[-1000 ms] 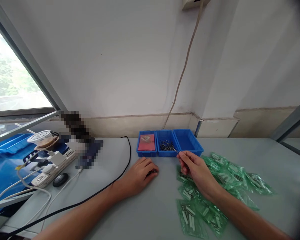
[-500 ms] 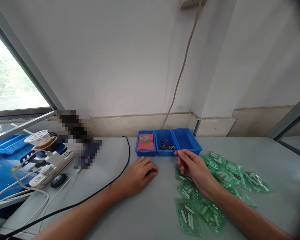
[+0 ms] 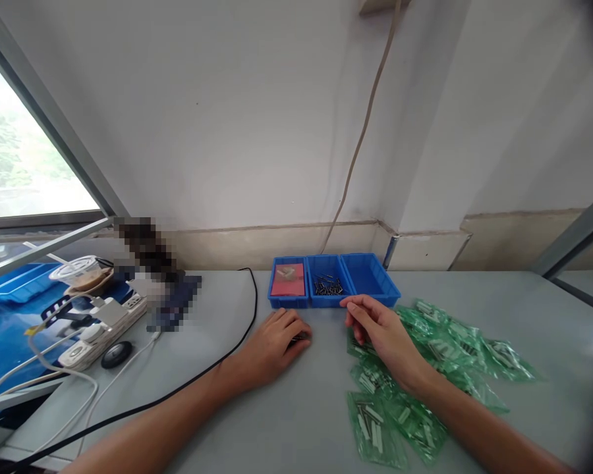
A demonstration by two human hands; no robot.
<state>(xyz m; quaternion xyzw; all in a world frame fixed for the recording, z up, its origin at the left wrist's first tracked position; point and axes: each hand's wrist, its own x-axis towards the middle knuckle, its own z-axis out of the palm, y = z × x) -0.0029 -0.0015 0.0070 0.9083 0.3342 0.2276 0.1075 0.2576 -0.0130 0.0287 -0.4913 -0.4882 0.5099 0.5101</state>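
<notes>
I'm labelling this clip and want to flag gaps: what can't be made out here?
Head view only.
Under left hand: dark thing, mostly covered by fingers.
Whether right hand pinches anything: too small to tell.
What parts fill the middle blue bin: too small.
What sits beside the power strip: pixelated patch.

We count three blue bins [image 3: 370, 276] at twelve o'clock, one left hand [image 3: 277, 345], one right hand [image 3: 380, 329], one cup [image 3: 82, 273] at nine, and overlapping green bags [image 3: 439, 342] at four, too many to number.

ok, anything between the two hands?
Only bare table in the head view. The left hand rests on it, a small dark thing at its fingertips; the right hand is apart, nothing bridging them.
</notes>
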